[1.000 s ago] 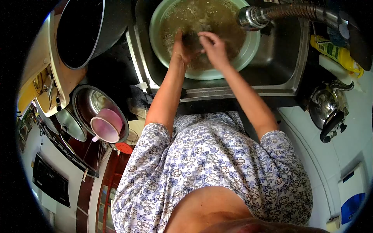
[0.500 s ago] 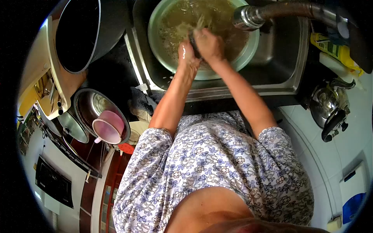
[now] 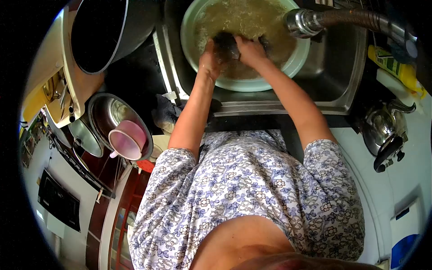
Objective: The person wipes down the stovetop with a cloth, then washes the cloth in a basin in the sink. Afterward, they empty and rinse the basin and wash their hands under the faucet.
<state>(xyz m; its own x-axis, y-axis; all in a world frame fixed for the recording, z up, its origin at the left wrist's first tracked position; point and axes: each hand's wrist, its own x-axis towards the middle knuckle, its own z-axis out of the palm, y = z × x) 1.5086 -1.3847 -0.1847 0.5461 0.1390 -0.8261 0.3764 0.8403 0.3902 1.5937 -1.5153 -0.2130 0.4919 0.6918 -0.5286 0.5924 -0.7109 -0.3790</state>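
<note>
Relative to half a second ago, the hands stand wider apart. In the earlier view they are close together near the basin's near side with the dark item bunched between them; now the dark item (image 3: 226,45) spans the gap at the water surface. The whole view is also shifted slightly. Judgement: handling of the item in the water is in progress and the item is not released.

Hand state:
- Right hand (image 3: 251,51): fingers curled, gripping the near right portion of the dark item, thumb side toward the left hand. A dark patch also shows just beyond the knuckles; whether it belongs to the same item cannot be determined.
- Left hand (image 3: 210,58): thumb raised at the item's left edge, touching it. The fingers are hidden, so the degree of closure cannot be determined.

Item location: inside the pale green basin (image 3: 251,85), partly in cloudy brown water (image 3: 238,20). The basin sits in the metal sink (image 3: 333,85). The faucet head (image 3: 301,23) overhangs the basin's right rim.
</note>
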